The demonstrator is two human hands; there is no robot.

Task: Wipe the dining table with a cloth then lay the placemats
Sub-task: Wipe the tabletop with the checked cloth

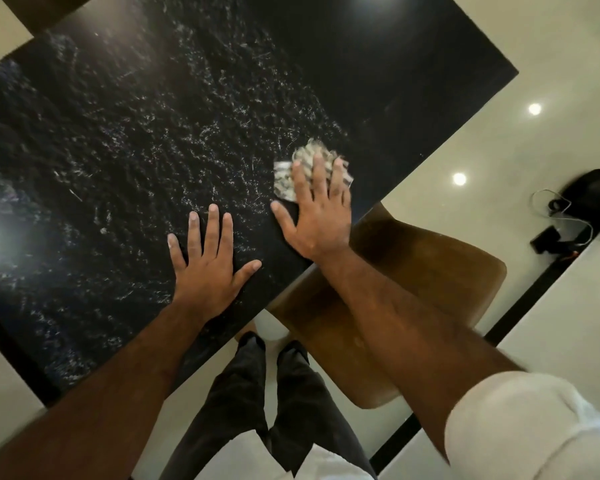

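**Both palms on the black table, cloth under the right one**

The dining table (118, 150) fills the upper left and centre of the frame, a black glossy slab flecked with white and set at a slant, with one corner at the upper right. Its near edge runs from the lower left up towards the right.

The cloth (284, 177), pale and patterned, lies on the tabletop right of centre, close to that near edge. The right hand (321, 216) presses flat on it with fingers straight and spread. The cloth shows beyond the fingertips and at the hand's left side, and the thumb points away to the left onto bare table.

The left hand (208, 268) rests flat on the bare tabletop, just left of and below the right hand. Its fingers are straight and fanned, its thumb is out to the right, and it holds nothing. The two hands lie near each other but apart.

A brown chair (413, 278) sits at the table's edge under the right forearm. A white sleeve (534, 427) covers the right upper arm at the lower right. Dark trousers (236, 403) show at the bottom centre. The pale, shiny floor (499, 46) reflects round lights. At the right edge lie a black bag (596, 195) and a thin cable (548, 199).
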